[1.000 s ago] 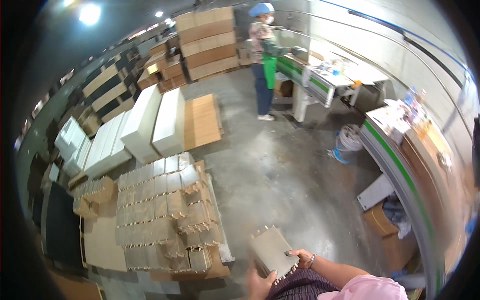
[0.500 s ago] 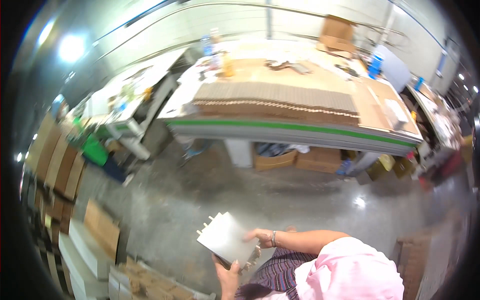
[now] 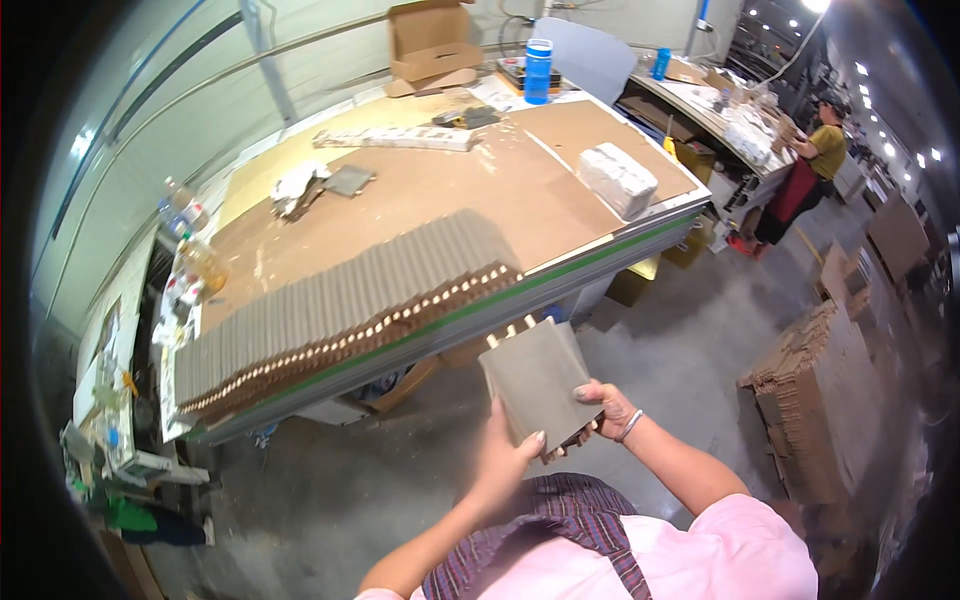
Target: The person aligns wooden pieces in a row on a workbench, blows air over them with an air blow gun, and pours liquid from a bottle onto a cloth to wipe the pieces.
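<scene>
Both my hands hold a small stack of grey square panels (image 3: 540, 375) with pale tabs sticking out of its far edge. My left hand (image 3: 510, 445) grips the near left side, its thumb on the top face. On the right side my right hand (image 3: 606, 405) is closed round the edge, with the thumb on top and fingers below. The stack is in front of the table's edge, over the floor. On the table a long overlapping row of similar grey panels (image 3: 350, 300) leans along the near left edge, with pale tabs along its front.
A white wrapped block (image 3: 617, 180), an open cardboard box (image 3: 432, 45), a blue bottle (image 3: 538, 72) and clear bottles (image 3: 202, 262) stand on the brown-topped table (image 3: 450, 175). Stacked cardboard (image 3: 800, 390) stands at right. Another person (image 3: 808, 175) works at a far bench.
The view has swung to the right, and the stack in my hands is now nearer the table. My right hand has gone from lying on the stack's top to gripping its edge.
</scene>
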Demonstrator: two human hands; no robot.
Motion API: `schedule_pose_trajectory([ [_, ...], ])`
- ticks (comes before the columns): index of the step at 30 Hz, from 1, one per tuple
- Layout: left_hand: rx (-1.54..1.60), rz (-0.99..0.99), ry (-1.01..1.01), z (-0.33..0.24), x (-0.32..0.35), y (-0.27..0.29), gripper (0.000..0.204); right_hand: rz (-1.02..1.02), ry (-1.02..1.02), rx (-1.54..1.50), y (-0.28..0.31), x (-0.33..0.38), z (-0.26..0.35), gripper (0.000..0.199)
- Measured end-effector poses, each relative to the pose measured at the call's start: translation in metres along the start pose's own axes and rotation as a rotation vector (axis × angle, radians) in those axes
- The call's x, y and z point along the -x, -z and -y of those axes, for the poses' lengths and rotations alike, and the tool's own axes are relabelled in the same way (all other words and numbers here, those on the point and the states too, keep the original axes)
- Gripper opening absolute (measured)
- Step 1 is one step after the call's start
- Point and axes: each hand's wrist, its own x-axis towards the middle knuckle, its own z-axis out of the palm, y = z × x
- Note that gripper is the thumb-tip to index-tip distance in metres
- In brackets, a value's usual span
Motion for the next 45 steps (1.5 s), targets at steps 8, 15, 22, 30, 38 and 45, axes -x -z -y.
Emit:
schedule_pose_trajectory([
  [8,-0.152,0.204,-0.086,-0.061,-0.180,-0.055,0.082,-0.100,0.218,0.061,0.042,-0.048,0.165,0.053],
  [15,0.352,0.284,0.102,-0.091,-0.302,-0.082,0.062,-0.115,0.291,0.303,0.046,-0.134,0.275,0.074],
  [22,0.518,0.194,0.177,-0.085,-0.397,-0.079,0.049,-0.241,0.335,0.556,0.039,-0.203,0.336,0.086],
  [30,-0.753,-0.580,-0.181,-0.091,-0.406,-0.075,0.043,-0.063,0.522,1.116,0.094,-0.263,0.326,0.080],
  [38,-0.556,-0.805,0.002,-0.127,-0.369,-0.076,0.062,0.319,-0.026,0.782,0.100,-0.280,0.322,0.072],
  [45,-1.263,-0.966,0.020,-0.144,-0.339,-0.106,0.059,0.446,0.291,0.926,0.067,-0.302,0.337,0.028],
])
